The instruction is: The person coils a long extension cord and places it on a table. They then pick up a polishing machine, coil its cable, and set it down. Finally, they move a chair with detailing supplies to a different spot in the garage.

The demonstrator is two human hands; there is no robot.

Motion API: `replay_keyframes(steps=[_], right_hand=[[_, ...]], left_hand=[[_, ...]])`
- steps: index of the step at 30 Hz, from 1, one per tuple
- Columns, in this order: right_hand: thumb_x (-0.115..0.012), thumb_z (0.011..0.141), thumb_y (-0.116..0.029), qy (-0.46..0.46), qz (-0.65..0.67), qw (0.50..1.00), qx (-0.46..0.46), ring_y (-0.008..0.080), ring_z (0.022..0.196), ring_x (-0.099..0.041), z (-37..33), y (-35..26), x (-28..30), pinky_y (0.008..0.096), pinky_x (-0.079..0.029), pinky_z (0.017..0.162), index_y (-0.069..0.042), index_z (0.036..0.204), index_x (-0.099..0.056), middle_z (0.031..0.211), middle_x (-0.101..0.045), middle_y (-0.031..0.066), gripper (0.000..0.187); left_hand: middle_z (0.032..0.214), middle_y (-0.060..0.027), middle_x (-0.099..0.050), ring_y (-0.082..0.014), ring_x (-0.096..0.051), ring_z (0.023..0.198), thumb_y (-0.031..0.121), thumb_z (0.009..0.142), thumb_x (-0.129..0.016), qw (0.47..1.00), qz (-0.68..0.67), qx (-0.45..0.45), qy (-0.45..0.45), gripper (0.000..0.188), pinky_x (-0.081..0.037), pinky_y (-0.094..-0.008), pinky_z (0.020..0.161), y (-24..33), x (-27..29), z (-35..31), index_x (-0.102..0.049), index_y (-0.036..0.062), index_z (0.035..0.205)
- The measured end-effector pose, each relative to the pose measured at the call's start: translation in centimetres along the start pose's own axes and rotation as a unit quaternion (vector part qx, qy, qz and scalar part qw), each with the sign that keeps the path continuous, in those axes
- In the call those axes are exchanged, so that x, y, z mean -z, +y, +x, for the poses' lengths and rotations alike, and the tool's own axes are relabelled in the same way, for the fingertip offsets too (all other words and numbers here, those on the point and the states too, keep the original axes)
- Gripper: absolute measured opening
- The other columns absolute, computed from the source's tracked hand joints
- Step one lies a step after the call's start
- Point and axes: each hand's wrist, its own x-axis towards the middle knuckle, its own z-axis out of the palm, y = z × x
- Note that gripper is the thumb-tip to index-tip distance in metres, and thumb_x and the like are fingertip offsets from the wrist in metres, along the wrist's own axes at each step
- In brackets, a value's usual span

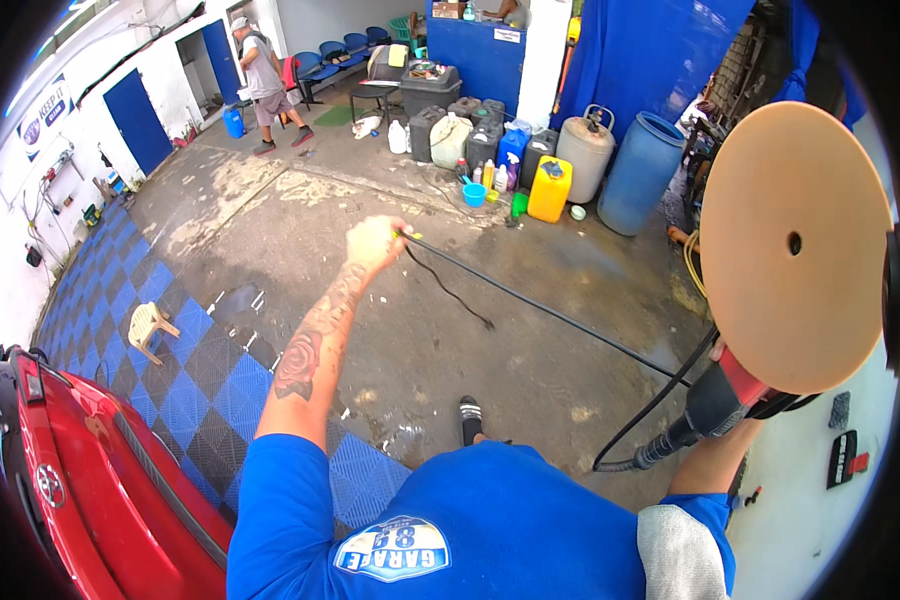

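Note:
Raised out in front, my left hand is closed round a black power cord. One length stretches tight to the right, toward the polisher, and a loose end dangles below my fist. On the right I hold up a red and black polisher, its cable bending out of the handle's rear. A large round tan foam pad on it faces me. My right hand grips the polisher's body, with most of its fingers hidden behind the tool. A grey cloth lies over my right shoulder.
A red car stands at the lower left, beside blue and black floor tiles with a cream plastic stool. Ahead are a yellow jerrycan, a blue barrel and several jugs. Farther back, a person walks.

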Motion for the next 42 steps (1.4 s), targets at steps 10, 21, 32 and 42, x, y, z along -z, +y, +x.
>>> replay_keyframes(steps=[10,21,32,42], right_hand=[[-0.083,0.053,-0.036,0.081,-0.240,0.967,0.022,0.0320,0.108,-0.058,21.7,20.1,6.5,0.0396,-0.043,0.094,0.005,0.140,-0.032,0.119,-0.058,0.0198,0.110],[-0.083,0.055,-0.035,-0.251,-0.520,0.805,-0.140,0.0356,0.091,-0.066,45.3,53.3,-0.2,0.0397,-0.052,0.085,-0.010,0.148,-0.025,0.108,-0.066,0.0174,0.113],[-0.077,0.059,-0.006,0.118,-0.380,0.916,-0.045,0.0240,0.103,-0.062,66.8,76.4,0.2,0.0350,-0.048,0.091,-0.009,0.151,-0.011,0.119,-0.059,0.0150,0.114],[-0.057,0.091,-0.022,0.258,-0.039,0.957,0.130,0.0341,0.095,-0.064,94.3,100.0,4.5,0.0430,-0.053,0.084,0.002,0.128,-0.044,0.115,-0.058,0.0214,0.047]], left_hand=[[0.091,-0.0097,-0.069,-0.0315,-0.067,0.086,0.030,0.083,-0.063,0.969,0.081,0.115,0.203,0.018,-0.052,-0.0430,0.073,-19.8,11.0,25.8,-0.070,0.0252,0.098],[0.073,-0.0101,-0.065,-0.0227,-0.063,0.070,0.048,0.087,-0.060,0.932,0.075,0.151,0.322,0.040,-0.047,-0.0344,0.065,-47.1,26.2,45.5,-0.070,0.0109,0.098],[0.063,-0.0130,-0.061,-0.0154,-0.058,0.055,0.012,0.074,-0.064,0.993,-0.097,0.062,-0.001,0.014,-0.043,-0.0298,0.051,-55.8,20.9,47.9,-0.064,-0.0002,0.066],[0.068,-0.0146,-0.064,-0.0367,-0.063,0.068,0.044,0.086,-0.059,0.887,-0.158,-0.114,-0.419,0.035,-0.047,-0.0464,0.058,-65.9,-5.7,69.2,-0.069,0.0100,0.082]])
